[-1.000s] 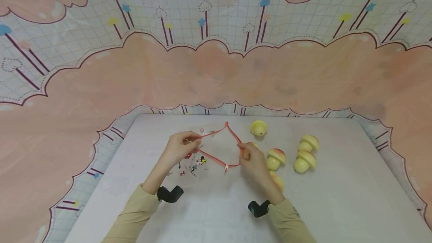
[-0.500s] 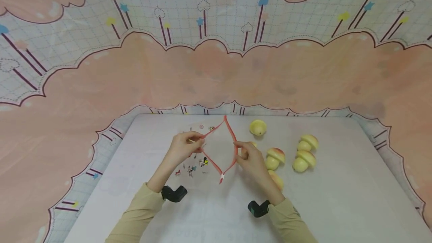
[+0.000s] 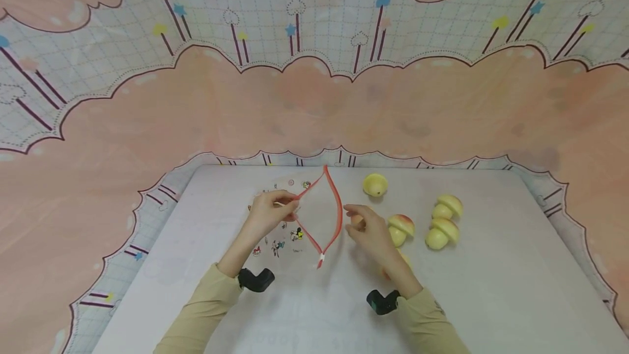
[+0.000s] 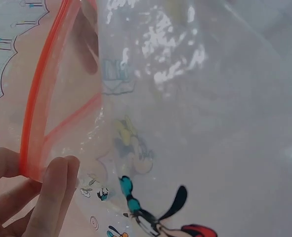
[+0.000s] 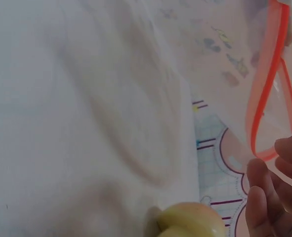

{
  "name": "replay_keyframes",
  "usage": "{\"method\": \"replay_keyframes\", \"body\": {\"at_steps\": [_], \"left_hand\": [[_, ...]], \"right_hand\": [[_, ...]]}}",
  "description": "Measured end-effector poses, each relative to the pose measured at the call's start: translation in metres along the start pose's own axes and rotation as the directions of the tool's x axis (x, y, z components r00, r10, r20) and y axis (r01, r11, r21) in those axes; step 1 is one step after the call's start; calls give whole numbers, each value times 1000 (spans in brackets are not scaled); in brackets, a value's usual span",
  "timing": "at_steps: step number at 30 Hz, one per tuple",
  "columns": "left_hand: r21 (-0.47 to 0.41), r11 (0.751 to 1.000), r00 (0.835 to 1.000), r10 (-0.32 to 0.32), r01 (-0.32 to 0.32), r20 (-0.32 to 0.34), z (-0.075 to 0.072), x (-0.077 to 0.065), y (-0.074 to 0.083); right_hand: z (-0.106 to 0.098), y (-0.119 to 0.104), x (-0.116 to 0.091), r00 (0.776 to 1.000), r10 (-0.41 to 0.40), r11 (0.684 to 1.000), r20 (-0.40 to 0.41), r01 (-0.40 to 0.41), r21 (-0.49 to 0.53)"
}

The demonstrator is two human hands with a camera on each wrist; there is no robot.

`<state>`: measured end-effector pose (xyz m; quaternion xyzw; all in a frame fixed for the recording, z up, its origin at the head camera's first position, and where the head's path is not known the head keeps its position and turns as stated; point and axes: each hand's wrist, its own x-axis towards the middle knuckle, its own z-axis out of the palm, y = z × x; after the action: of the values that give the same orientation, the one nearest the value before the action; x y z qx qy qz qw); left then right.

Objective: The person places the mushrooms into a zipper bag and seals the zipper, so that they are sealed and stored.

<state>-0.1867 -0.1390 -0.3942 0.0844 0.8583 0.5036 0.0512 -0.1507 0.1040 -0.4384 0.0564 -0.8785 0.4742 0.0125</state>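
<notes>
A clear plastic zip bag (image 3: 277,245) with cartoon prints hangs open-mouthed over the table, its red zip edge (image 3: 339,206) spread into a pointed oval. My left hand (image 3: 265,214) pinches the left side of that edge; in the left wrist view the fingers (image 4: 57,192) grip the red strip. My right hand (image 3: 372,234) is just right of the bag's mouth, holding nothing, its fingers bent and apart from the strip. Beside it stands a yellow mushroom-shaped piece (image 3: 401,230) with a reddish cap. Another yellow piece is partly hidden behind the right hand.
Two more mushroom-shaped pieces, one nearer (image 3: 442,234) and one farther (image 3: 447,207), stand to the right. A yellow cup-like piece (image 3: 375,185) lies near the back of the white table (image 3: 516,288). Another piece is partly under the right forearm. A patterned curtain (image 3: 314,108) hangs behind.
The bag's mouth has been pulled taller and narrower, shifting slightly left. My right hand has let go of the red edge and drawn a little right; my left hand keeps its pinch.
</notes>
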Motion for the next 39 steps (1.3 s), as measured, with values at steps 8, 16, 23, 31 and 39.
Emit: {"method": "replay_keyframes", "body": {"at_steps": [8,16,23,31,39], "left_hand": [[4,1000,1000,-29,29,9,4,2,-1],[22,1000,1000,-13,12,26,5,3,1],[5,999,998,-40,40,38,5,7,-2],[10,999,999,-43,43,32,7,9,-4],[14,999,999,-36,35,36,8,10,-7]], "right_hand": [[-18,3,-5,999,21,997,42,-18,-71],[-34,8,-15,998,-2,986,63,12,-168],[-42,17,-23,998,-26,976,54,37,-213],[-49,27,-32,998,-6,972,56,19,-236],[-57,35,-42,999,-9,964,53,23,-267]]}}
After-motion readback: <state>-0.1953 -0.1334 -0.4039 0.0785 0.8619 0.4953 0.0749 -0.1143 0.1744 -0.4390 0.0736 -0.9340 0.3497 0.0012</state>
